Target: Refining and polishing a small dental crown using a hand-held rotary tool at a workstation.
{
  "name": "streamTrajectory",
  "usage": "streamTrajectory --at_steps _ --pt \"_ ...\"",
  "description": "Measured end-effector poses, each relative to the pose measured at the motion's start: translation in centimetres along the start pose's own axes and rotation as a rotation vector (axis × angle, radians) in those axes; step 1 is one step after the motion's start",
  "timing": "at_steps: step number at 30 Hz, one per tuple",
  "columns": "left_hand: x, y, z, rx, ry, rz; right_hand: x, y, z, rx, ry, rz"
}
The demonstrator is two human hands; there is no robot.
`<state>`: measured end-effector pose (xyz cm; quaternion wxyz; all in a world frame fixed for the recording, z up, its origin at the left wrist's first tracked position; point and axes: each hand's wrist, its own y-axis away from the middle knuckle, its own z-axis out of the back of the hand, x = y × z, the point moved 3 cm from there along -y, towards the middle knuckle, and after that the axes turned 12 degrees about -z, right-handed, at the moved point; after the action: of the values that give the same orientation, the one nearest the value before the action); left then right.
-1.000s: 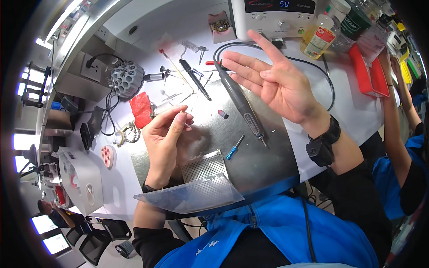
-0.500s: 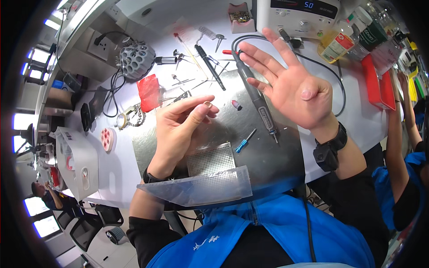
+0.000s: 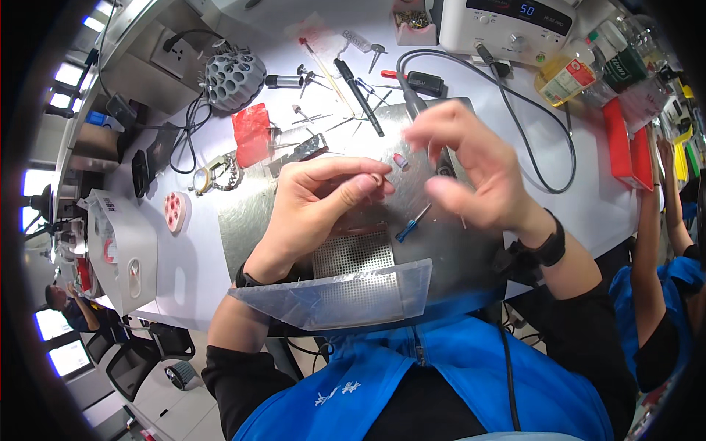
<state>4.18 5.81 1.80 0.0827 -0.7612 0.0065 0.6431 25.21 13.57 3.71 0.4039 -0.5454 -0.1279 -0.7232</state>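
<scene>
My left hand [image 3: 305, 209] is closed in a pinch, with a small tan piece [image 3: 378, 178] between thumb and fingertips; its exact kind is hidden. To its right my right hand [image 3: 482, 173] hovers with fingers apart and bent, blurred by motion, holding nothing. Partly under it lies a rotary handpiece [image 3: 415, 103] on a cable. Just beyond my left fingertips sits a small pink-and-white piece [image 3: 401, 162]. A short blue-handled driver [image 3: 407, 230] lies on the metal sheet [image 3: 463, 257]. Below my left hand are a perforated metal plate [image 3: 357, 253] and a tilted clear plastic shield [image 3: 346, 300].
Farther off lie a black pen [image 3: 359, 97], several small burs, a red sheet [image 3: 252, 134] and a watch [image 3: 204, 180]. A grey holder with holes [image 3: 233, 79] stands left, a white control unit [image 3: 507, 33] at the back. Bottles [image 3: 565, 79] and a red bin [image 3: 627, 147] are right.
My right hand has come down and nearer to my left, its spread fingers now bent. My left hand has shifted slightly right, still pinching the small piece.
</scene>
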Motion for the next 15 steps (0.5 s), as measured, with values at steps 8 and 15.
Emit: streamTrajectory --at_steps 8,15 --pt "-0.3 0.3 -0.6 0.04 0.147 -0.051 0.1 0.2 -2.7 0.091 -0.385 -0.158" --pt "-0.6 0.8 -0.1 0.011 -0.032 -0.193 0.0 0.0 -2.8 0.278 -1.259 -0.264"
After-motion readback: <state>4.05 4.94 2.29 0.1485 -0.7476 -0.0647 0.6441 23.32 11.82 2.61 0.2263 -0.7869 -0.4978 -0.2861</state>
